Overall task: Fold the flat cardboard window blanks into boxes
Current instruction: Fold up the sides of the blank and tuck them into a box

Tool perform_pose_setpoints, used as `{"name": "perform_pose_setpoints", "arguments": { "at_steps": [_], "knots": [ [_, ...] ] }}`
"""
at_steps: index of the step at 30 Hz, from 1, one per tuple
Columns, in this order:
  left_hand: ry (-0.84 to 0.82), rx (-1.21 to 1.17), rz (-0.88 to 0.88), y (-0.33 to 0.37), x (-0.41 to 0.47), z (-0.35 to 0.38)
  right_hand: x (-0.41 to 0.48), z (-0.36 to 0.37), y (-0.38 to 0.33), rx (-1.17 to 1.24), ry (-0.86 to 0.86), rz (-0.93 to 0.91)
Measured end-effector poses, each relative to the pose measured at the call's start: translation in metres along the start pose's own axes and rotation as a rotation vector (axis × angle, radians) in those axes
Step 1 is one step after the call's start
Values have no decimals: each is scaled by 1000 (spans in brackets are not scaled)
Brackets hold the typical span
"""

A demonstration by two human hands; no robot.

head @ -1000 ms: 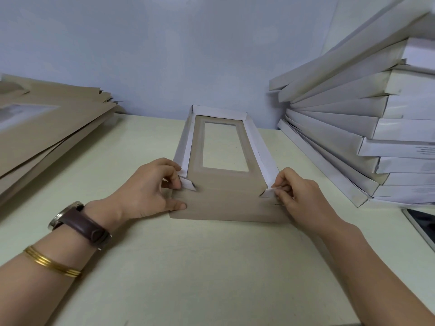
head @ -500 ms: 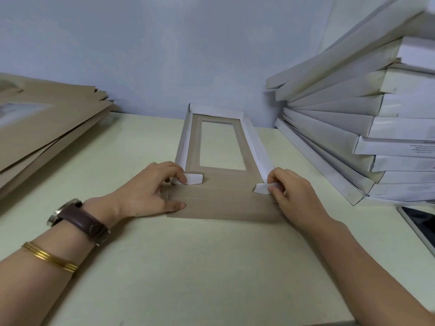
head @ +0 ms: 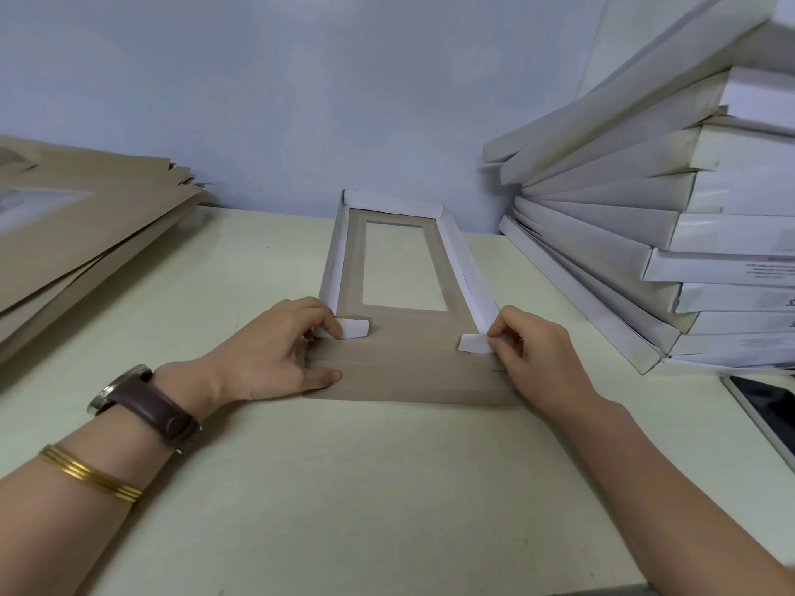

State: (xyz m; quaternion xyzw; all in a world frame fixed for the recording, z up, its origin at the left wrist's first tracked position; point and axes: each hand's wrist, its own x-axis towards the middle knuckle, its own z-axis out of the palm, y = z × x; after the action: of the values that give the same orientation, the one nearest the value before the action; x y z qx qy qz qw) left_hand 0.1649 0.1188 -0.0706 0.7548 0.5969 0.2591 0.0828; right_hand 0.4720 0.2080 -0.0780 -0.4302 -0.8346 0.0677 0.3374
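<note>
A brown cardboard window blank lies on the table in front of me, its two long side walls and far end wall folded up, white sides showing. Its near end flap lies flat. My left hand pinches the small white corner tab at the near end of the left wall, bent inward, thumb resting on the flat flap. My right hand pinches the matching right tab, also turned inward. The rectangular window shows the table through it.
A pile of flat brown blanks sits at the left. A leaning stack of finished white boxes fills the right side, close to the blank. A phone lies at the right edge. The wall stands just behind the blank.
Both corner tabs have been bent inward across the near end, from angled outward to pointing toward each other. My hands have stayed at the two near corners.
</note>
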Motion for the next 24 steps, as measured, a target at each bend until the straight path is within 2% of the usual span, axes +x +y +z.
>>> {"name": "perform_pose_setpoints", "arguments": {
  "at_steps": [8,15,18,24],
  "knots": [
    [-4,-23,-18,2,0,2,2,3,-1,-26,35,14],
    [-34,-51,-30,2,-2,2,-1,-3,-2,27,-25,22],
    [-62,-69,-39,2,-4,1,-4,-10,-3,86,-118,98],
    [-104,-12,-49,5,-4,-2,-5,-23,-6,-2,-322,167]
  ]
}}
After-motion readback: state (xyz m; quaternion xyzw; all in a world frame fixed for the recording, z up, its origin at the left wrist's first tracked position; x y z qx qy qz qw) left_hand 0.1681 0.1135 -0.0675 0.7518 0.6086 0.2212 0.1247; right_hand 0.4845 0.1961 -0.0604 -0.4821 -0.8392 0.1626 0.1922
